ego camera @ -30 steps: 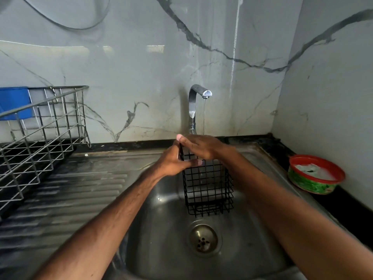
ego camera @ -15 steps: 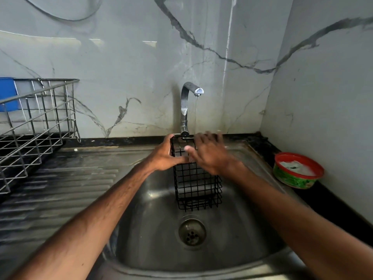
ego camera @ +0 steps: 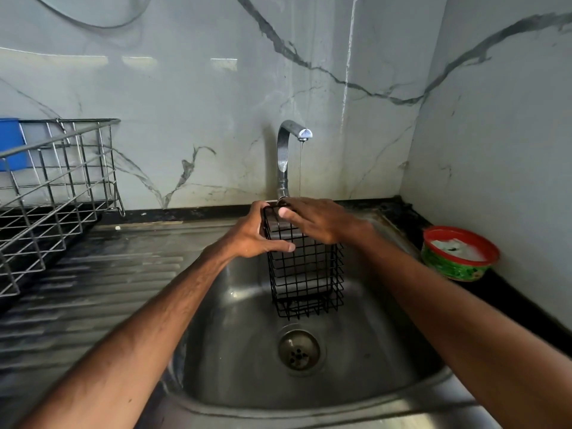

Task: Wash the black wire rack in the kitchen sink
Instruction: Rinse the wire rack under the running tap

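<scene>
The black wire rack (ego camera: 306, 280) stands upright over the steel sink (ego camera: 235, 360), under a thin stream of water from the chrome tap (ego camera: 286, 156). My left hand (ego camera: 257, 233) grips the rack's left upper edge, thumb across its front. My right hand (ego camera: 318, 219) lies over the rack's top rim with fingers spread flat, covering the opening. The stream meets the back of my right hand.
A steel dish drainer (ego camera: 46, 187) stands on the ribbed draining board (ego camera: 93, 289) at the left, with a blue item behind it. A red-rimmed green bowl (ego camera: 458, 255) of soapy stuff sits on the dark counter at the right. The drain (ego camera: 298, 351) lies below the rack.
My right hand has slid from the rack's front up onto its top rim. The left hand keeps its grip, and the rack stays under the tap.
</scene>
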Tool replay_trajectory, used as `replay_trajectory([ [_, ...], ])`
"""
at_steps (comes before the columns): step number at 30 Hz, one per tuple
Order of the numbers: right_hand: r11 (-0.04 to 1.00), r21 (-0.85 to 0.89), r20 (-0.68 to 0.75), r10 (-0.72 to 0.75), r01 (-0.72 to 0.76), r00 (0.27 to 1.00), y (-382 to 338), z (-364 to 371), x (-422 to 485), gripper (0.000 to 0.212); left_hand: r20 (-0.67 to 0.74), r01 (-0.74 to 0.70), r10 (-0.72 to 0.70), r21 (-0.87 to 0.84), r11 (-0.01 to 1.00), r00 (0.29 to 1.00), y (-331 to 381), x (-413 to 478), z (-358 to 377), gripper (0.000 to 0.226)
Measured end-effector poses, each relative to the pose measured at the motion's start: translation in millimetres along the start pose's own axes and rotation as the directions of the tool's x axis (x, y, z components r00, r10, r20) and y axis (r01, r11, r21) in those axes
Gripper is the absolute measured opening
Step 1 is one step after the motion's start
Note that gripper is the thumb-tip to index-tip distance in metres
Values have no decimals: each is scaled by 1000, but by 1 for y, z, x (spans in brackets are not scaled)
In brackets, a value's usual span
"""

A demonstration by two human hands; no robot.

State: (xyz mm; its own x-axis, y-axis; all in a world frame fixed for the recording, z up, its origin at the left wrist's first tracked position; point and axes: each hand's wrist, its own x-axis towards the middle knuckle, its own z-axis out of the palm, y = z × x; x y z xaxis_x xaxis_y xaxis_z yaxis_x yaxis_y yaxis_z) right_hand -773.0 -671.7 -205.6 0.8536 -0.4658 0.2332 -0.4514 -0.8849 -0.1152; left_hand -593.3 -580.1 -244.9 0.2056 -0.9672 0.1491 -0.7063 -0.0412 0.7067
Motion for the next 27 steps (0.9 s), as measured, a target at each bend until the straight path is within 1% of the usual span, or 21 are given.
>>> replay_trajectory([
  [2,992,68,-1,110,-110,994,17,-2,-6,71,5,10,-10,-5,1000,1000,2,-3,-1,113],
  [4,946,236,-41,238,-222,970,25,-1,-15,58,9,32,-32,-17,999,999,3,-3,-1,115],
  [5,910,327,-55,286,-254,957,25,1,-19,54,13,42,-42,-14,999,999,5,-4,-2,116],
  [6,872,400,-61,334,-283,941,23,4,-23,57,16,48,-48,-10,999,999,6,-5,-2,115],
  [8,792,503,-81,443,-347,893,18,12,-28,70,22,57,-57,-3,998,998,7,-5,-2,115],
  [11,580,707,-47,610,-405,791,15,23,-26,89,34,79,-78,-8,997,996,8,-6,-3,121],
  [12,539,738,-41,636,-406,771,14,23,-26,91,35,84,-83,-3,996,996,7,-5,-4,122],
  [15,477,781,-42,685,-403,728,12,26,-25,89,55,110,-111,26,994,992,5,-4,-7,125],
  [17,459,788,-34,699,-411,714,4,27,-23,96,70,136,-139,41,990,988,6,-3,-10,131],
  [19,456,784,-26,702,-421,712,4,34,-16,110,92,163,-171,84,983,981,8,-3,-15,138],
  [20,464,784,-29,692,-413,722,6,39,-11,106,102,173,-186,125,977,977,9,-3,-19,139],
  [21,477,775,-24,678,-415,735,3,39,-7,92,108,176,-197,175,969,974,12,-4,-23,139],
  [23,533,739,-45,649,-412,759,-10,34,-3,64,94,156,-187,265,951,978,14,-4,-30,148],
  [24,562,716,-51,634,-414,772,-14,34,0,64,83,141,-176,315,938,981,15,-4,-31,152],
  [25,599,687,-62,612,-411,788,-19,33,3,66,74,127,-165,361,924,984,16,-5,-31,151],
  [27,658,637,-95,584,-401,806,-31,28,5,76,49,100,-133,430,898,990,15,-5,-28,142],
])
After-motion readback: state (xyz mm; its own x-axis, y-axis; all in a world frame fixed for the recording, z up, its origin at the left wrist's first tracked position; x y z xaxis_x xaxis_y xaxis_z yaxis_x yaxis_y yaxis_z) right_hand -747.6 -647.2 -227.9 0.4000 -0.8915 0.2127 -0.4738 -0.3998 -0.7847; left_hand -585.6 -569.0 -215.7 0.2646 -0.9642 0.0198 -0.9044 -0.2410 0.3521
